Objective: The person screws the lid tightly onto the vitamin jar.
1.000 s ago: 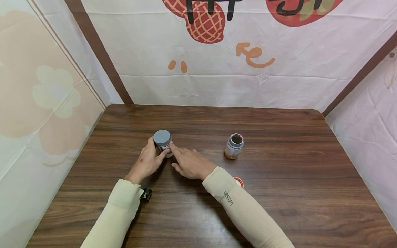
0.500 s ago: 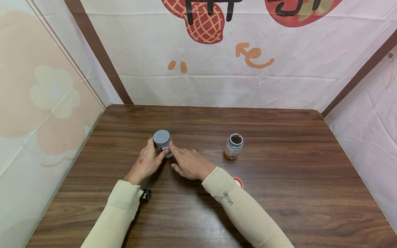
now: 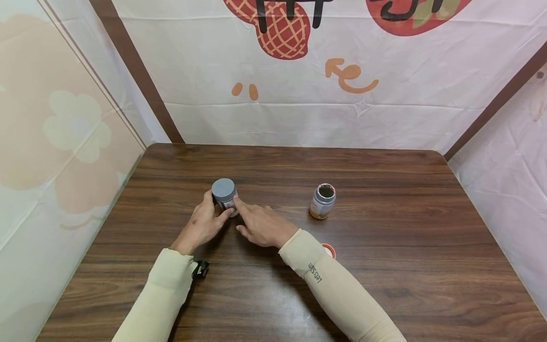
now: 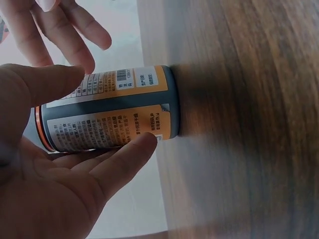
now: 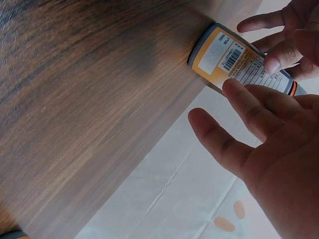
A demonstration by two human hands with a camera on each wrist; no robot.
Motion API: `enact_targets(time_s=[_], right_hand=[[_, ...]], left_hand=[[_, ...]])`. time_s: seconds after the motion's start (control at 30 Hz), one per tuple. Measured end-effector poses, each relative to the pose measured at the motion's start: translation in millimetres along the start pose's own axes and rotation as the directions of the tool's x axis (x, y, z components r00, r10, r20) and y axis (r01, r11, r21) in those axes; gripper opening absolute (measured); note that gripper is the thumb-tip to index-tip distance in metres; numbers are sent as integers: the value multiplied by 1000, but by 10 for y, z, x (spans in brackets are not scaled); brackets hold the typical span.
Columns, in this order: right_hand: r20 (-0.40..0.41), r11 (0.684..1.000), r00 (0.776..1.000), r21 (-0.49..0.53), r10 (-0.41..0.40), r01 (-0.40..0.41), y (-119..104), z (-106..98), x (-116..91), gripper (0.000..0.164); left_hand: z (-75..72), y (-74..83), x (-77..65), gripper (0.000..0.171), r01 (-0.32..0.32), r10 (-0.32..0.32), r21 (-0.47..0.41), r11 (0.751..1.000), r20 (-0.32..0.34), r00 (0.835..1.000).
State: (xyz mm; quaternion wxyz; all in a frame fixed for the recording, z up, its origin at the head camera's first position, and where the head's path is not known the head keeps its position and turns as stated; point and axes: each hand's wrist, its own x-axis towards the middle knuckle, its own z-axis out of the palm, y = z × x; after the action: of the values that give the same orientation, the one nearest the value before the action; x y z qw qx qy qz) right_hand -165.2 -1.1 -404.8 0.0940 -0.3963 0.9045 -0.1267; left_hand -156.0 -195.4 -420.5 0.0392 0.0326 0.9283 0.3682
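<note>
A jar (image 3: 229, 204) with a flat grey lid (image 3: 223, 189) stands upright on the table. My left hand (image 3: 200, 223) grips it, thumb on the near side and fingers round the left. The left wrist view shows the jar's orange, grey and white printed label (image 4: 99, 112) between that thumb and fingers. From the right, my right hand (image 3: 262, 225) reaches over with fingers extended, fingertips at the jar's right side. In the right wrist view the right hand's fingers (image 5: 222, 147) are spread beside the jar (image 5: 214, 50), and a barcode is visible.
To the right, a lidless jar (image 3: 321, 208) with a dark inside and ragged pinkish rim stands upright. A red-rimmed lid (image 3: 333, 250) lies nearer, partly hidden by the right sleeve (image 3: 337, 285). The wooden table (image 3: 384, 228) ends at a printed cloth wall (image 3: 316, 123) behind.
</note>
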Motion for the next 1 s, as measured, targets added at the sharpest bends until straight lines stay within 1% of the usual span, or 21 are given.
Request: enact_targets(time_s=[0.13, 0.23, 0.33, 0.37, 0.43, 0.5, 0.6, 0.7, 0.8, 0.9, 1.0], right_hand=[[3, 1000, 1000, 13, 3, -3, 4, -11, -13, 72], [-3, 1000, 1000, 23, 10, -10, 17, -18, -29, 72], [-7, 999, 1000, 42, 29, -28, 50, -19, -58, 72], [-6, 998, 999, 48, 37, -36, 63, -22, -73, 72], [-2, 997, 998, 58, 56, -56, 93, -26, -108, 71], [2, 996, 998, 59, 70, -70, 125, -30, -147, 70], [7, 994, 996, 59, 92, -93, 176, -48, -218, 69], [1, 993, 995, 63, 103, -103, 219, -64, -293, 68], [-5, 992, 995, 76, 102, -102, 255, -79, -372, 68], [-21, 993, 996, 79, 88, -86, 291, -91, -451, 69], [-46, 995, 996, 72, 77, -74, 328, -95, -533, 69]], left_hand=[[-19, 21, -14, 78, 27, -27, 6, 1000, 11, 1000], [-57, 28, -39, 81, 70, -71, 25, 997, 34, 997], [-99, 41, -91, 81, 114, -119, 70, 991, 68, 991], [-110, 43, -111, 79, 119, -126, 97, 988, 75, 989], [-122, 49, -149, 68, 113, -127, 139, 984, 91, 988], [-127, 60, -185, 56, 90, -108, 164, 982, 103, 989], [-110, 88, -209, 44, 31, -52, 149, 988, 138, 989], [-72, 133, -217, 46, -48, 28, 99, 994, 194, 981], [-13, 180, -212, 52, -118, 100, 59, 991, 252, 963], [49, 226, -193, 59, -160, 141, 38, 986, 302, 943], [112, 261, -154, 64, -185, 164, 34, 982, 325, 931]])
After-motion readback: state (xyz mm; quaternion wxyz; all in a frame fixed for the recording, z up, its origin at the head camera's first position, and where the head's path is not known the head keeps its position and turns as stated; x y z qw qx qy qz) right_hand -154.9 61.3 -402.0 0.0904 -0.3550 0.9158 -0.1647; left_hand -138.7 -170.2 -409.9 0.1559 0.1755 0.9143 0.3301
